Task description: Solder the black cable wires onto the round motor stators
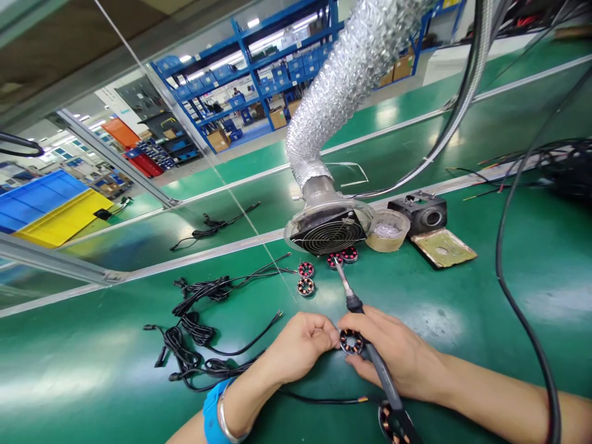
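My right hand is closed around a soldering iron, whose tip points away from me toward the small stators at the back. Between the fingers of that same hand sits a round motor stator with copper windings. My left hand is closed in a pinch at the stator's left edge; whatever its fingertips grip is hidden. Another stator lies at the bottom, partly covered by the iron's handle. Beneath my hands runs a black cable with a stripped end.
Stators with red windings lie below a fume extractor on a foil duct. A solder-cleaning bowl and an iron stand with a sponge are right of it. Coiled black cables lie left; the iron's cord hangs right.
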Tool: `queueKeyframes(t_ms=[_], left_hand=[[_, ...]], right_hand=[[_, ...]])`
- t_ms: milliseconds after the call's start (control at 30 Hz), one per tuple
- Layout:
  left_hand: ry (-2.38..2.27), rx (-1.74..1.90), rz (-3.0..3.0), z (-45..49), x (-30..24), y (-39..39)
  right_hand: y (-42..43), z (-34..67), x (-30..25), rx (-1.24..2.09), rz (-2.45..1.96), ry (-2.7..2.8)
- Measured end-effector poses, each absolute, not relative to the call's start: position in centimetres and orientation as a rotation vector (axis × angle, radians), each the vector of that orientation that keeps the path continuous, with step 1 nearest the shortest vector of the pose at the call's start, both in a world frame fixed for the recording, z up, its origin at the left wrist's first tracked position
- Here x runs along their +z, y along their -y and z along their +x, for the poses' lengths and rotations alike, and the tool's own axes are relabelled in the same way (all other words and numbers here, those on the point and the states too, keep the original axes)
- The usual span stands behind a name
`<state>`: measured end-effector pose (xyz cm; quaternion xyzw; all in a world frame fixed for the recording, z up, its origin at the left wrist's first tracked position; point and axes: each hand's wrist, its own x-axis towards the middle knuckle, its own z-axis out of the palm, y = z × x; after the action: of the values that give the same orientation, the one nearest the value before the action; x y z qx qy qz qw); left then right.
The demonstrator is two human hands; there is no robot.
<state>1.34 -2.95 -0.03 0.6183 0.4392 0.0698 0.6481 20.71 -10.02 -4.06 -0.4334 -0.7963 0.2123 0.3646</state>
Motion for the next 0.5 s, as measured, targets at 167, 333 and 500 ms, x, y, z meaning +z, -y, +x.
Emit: queueKeyframes(t_ms=[167,333,500], left_hand=[[-1.048,0.219,1.548,0.9,-0.4,2.6],[-1.087,0.2,1.561,1.9,-1.3,3.6],[-1.065,0.215,1.656,-1.1,3.8,2.6]], right_hand=[[10.1,20.7,-4.1,0.522,-1.137,2.068],[10.4,21.0,-5.7,0.51,-1.104,2.086],[10.1,22.2,-8.8,0.36,-1.166,2.086]])
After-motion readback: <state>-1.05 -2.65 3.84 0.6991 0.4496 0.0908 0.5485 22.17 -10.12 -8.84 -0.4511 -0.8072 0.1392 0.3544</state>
